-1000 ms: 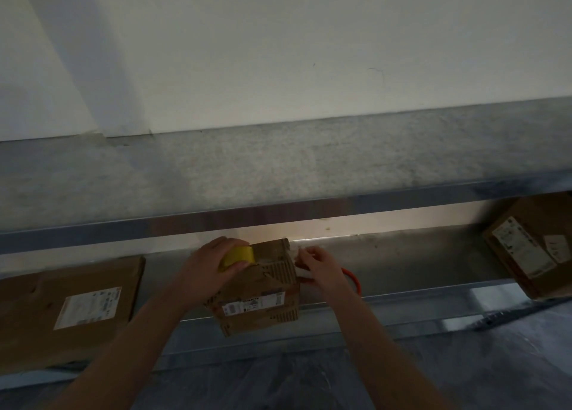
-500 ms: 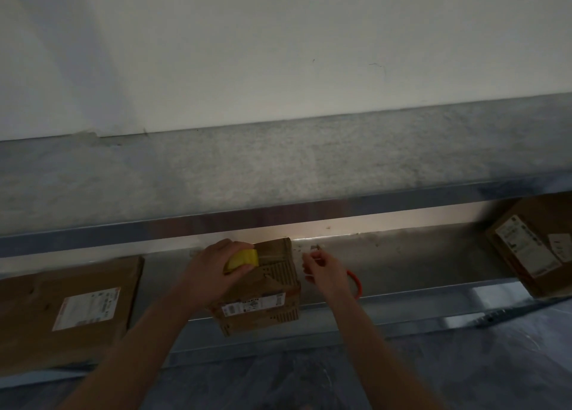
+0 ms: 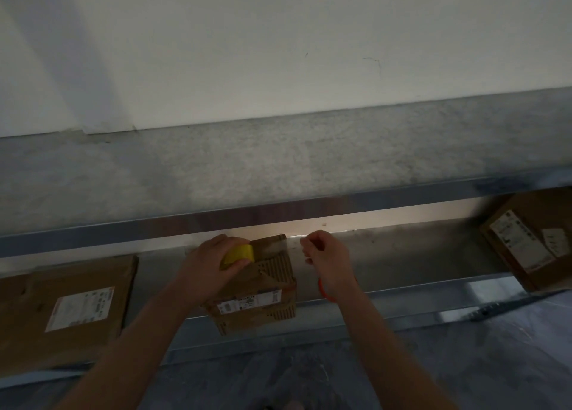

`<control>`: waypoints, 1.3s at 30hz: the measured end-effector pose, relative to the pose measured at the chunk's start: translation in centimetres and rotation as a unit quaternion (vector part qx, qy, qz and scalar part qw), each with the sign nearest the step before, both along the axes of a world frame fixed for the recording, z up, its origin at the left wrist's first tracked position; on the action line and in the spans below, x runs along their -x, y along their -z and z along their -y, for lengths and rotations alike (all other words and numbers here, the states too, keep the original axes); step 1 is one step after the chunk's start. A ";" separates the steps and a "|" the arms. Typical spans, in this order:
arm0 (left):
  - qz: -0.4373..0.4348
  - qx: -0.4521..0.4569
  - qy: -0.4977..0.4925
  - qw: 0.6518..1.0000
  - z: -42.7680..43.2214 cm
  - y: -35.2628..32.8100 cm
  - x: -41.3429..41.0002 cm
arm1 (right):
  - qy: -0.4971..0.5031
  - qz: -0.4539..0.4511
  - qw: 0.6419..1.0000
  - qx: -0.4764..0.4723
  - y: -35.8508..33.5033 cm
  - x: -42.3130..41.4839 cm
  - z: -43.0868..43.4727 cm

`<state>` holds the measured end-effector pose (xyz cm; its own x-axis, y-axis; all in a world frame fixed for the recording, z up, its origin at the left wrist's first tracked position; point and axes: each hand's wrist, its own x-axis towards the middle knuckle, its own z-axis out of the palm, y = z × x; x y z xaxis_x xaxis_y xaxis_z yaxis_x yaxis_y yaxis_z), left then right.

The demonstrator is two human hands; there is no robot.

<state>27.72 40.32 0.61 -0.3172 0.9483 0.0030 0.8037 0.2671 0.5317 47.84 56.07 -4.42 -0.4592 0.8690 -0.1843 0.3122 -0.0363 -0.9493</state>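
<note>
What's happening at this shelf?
A person is taping a box on a metal shelf. The left hand holds a yellow tape roll against the box's top. The right hand is just right of the box, off it, fingers curled; whether it pinches a tape end is too small to tell. An orange item lies under that wrist. A left box and a right box also sit on the shelf.

Lower shelf (image 3: 418, 255), right of the small box (image 3: 263, 285): bare metal, passable up to the tilted carton (image 3: 532, 245) well apart; an orange loop (image 3: 322, 287) lies just beside. Left of the small box: narrow bare strip, then a flat carton (image 3: 71, 310). Above it: upper shelf rail (image 3: 278, 213) limits headroom
</note>
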 end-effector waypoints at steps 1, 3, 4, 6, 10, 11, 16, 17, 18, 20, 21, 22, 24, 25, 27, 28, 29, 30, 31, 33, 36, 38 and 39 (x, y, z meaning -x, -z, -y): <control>-0.001 0.000 0.000 1.000 0.0 0.0 -0.1 | 0.002 -0.001 1.000 -0.008 -0.3 0.0 0.1; 0.004 -0.001 -0.001 1.000 0.1 0.0 -0.1 | 0.004 -0.008 1.000 -0.021 -1.0 0.0 0.3; 0.008 -0.002 -0.002 1.000 0.1 0.0 -0.1 | 0.001 -0.010 0.999 -0.032 -1.3 0.0 0.4; 0.010 -0.002 -0.005 1.000 0.2 0.0 -0.1 | -0.008 -0.001 0.998 -0.066 -1.7 -0.1 0.6; 0.009 -0.003 -0.003 1.000 0.4 0.2 -0.2 | -0.004 0.032 0.997 -0.066 -1.1 -0.9 0.9; 0.005 -0.002 -0.003 1.000 0.4 0.2 -0.2 | -0.005 0.045 0.998 -0.048 -0.6 -1.2 0.9; 0.008 0.001 -0.002 1.000 0.5 0.8 -0.1 | -0.015 0.045 0.997 0.061 2.4 -1.1 0.6; 0.011 -0.001 -0.005 1.000 0.6 0.9 0.0 | -0.017 0.041 0.996 0.074 2.8 -0.6 0.5; 0.015 -0.002 -0.007 1.000 0.6 1.0 0.1 | -0.020 0.042 0.995 0.085 3.1 -0.1 0.4; 0.019 0.003 -0.003 1.000 0.7 1.1 0.2 | -0.022 0.038 0.993 0.106 3.9 0.6 0.4; 0.021 0.004 -0.001 1.000 0.8 1.2 0.3 | -0.017 0.026 0.992 0.123 4.3 0.9 0.5; 0.024 0.004 0.000 1.000 0.8 1.2 0.3 | -0.012 0.011 0.990 0.142 4.6 1.2 0.6; 0.035 0.001 0.000 0.999 0.7 1.1 0.3 | -0.009 -0.010 0.986 0.164 5.0 1.7 1.0; 0.039 -0.001 0.000 0.999 0.7 1.1 0.3 | -0.010 -0.014 0.986 0.164 5.1 1.9 1.2; 0.042 -0.004 0.000 0.999 0.7 1.1 0.4 | -0.013 -0.018 0.987 0.156 5.4 2.0 1.4; 0.043 -0.005 -0.002 0.999 0.7 1.2 0.4 | -0.014 -0.019 0.988 0.151 5.5 2.0 1.5; 0.044 -0.007 -0.003 0.999 0.8 1.2 0.4 | -0.013 -0.023 0.989 0.148 5.6 2.0 1.6; 0.043 -0.009 -0.004 0.999 0.8 1.3 0.4 | -0.009 -0.025 0.989 0.147 5.7 2.0 1.8; 0.044 -0.011 -0.004 0.999 0.8 1.3 0.4 | -0.001 -0.027 0.989 0.148 5.8 2.0 1.9; 0.044 -0.015 -0.006 0.999 0.8 1.3 0.3 | 0.019 -0.026 0.990 0.139 5.9 2.2 2.3; 0.035 -0.018 -0.007 0.999 0.8 1.4 0.2 | 0.018 -0.020 0.995 0.094 5.8 2.0 2.9; 0.029 -0.016 -0.006 0.999 0.9 1.4 0.1 | 0.001 -0.019 0.996 0.087 5.6 1.3 3.1; 0.028 -0.015 -0.005 0.999 0.9 1.5 0.1 | -0.007 -0.010 0.997 0.083 5.6 1.0 3.1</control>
<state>27.58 39.39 -0.87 -0.3278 0.9446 0.0131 0.7697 0.2590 0.5834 46.84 52.99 -9.99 -0.4754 0.8213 -0.3154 0.2952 -0.1888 -0.9366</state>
